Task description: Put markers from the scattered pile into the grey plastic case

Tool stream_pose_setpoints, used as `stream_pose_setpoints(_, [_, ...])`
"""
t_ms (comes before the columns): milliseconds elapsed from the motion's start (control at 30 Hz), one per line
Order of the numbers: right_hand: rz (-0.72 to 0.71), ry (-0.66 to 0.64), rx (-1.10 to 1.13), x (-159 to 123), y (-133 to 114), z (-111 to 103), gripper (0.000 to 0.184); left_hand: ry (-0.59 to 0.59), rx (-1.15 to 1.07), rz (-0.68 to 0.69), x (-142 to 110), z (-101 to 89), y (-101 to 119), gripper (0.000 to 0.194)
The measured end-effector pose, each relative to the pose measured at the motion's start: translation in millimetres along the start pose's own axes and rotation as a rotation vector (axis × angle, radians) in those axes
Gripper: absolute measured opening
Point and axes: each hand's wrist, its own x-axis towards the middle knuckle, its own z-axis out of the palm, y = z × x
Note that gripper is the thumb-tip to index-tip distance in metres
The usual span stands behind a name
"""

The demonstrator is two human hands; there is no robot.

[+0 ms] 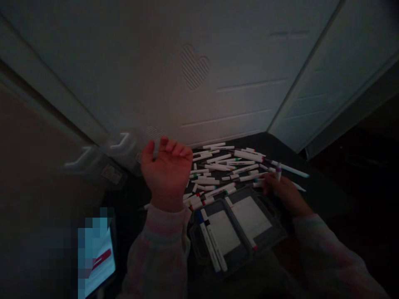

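My left hand [168, 172] is raised at the left of a spread of markers, palm showing, fingers loosely bent and apart, nothing in it. At the right of the spread, my right hand [285, 191] pinches a white marker [278, 171] with a purple end, which stands upright from the fingers. Between my forearms lies an opened clear plastic case [240, 224]. Its left half holds a blue-capped marker [207, 241] and a black-capped marker [215, 241]. A thin white marker [243, 226] with a pinkish end lies in the other half, beside a white card [252, 216].
Loose white markers [218, 168] and caps are scattered over the dark tabletop [324, 195]. Two clear cases with handles [120, 145] stand at the back left. A lit screen [101, 261] is at the lower left. White panels [237, 62] with embossed hearts rise behind the table.
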Motion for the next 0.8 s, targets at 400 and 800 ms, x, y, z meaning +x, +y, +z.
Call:
stream_pose_setpoints(400, [-0.024, 0.025, 0.312, 23, 2, 11, 0.031, 0.166, -0.274, -0.066, 3, -3.2, 6, 0.02])
stream_pose_setpoints(800, [0.011, -0.088, 0.629, 15, 2, 8, 0.029, -0.123, -0.034, -0.058, -23, 21.6, -9, 0.056])
